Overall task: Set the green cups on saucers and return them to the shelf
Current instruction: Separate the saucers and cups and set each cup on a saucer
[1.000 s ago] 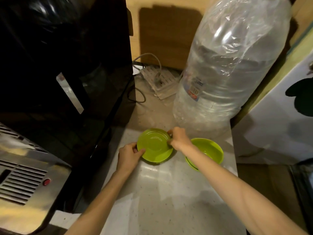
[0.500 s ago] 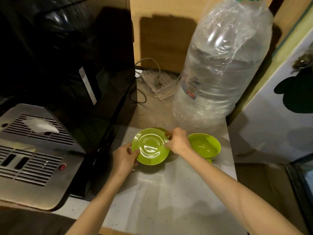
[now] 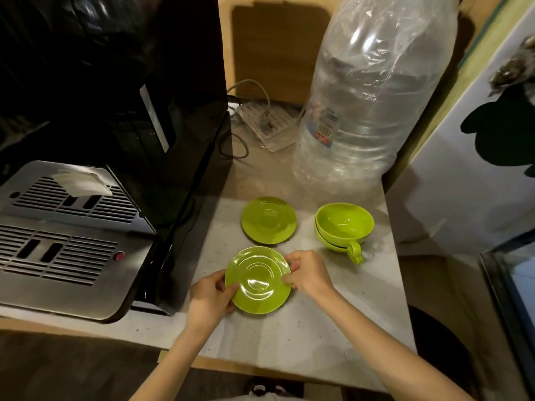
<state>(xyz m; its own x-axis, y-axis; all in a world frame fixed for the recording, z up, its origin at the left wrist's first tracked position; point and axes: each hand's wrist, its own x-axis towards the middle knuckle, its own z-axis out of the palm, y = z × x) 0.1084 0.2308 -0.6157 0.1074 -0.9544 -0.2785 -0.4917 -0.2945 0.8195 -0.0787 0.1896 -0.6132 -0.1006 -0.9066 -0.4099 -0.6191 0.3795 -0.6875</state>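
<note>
Coffee machine (image 3: 72, 241) far left on desk (image 3: 333, 328). My left hand (image 3: 210, 299) fingers pinch left rim of near saucer (image 3: 258, 280), my right hand (image 3: 308, 273) fingers pinch right rim. Second saucer (image 3: 268, 219) flat on desk just behind. Two stacked cups (image 3: 344, 225) right of it, handle toward me. Water bottle (image 3: 367, 96) behind.

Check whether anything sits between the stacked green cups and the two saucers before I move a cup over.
Nothing visible blocks the way. The stacked cups stand right of the far saucer with bare counter between. The near saucer is held by the left hand and right hand.
</note>
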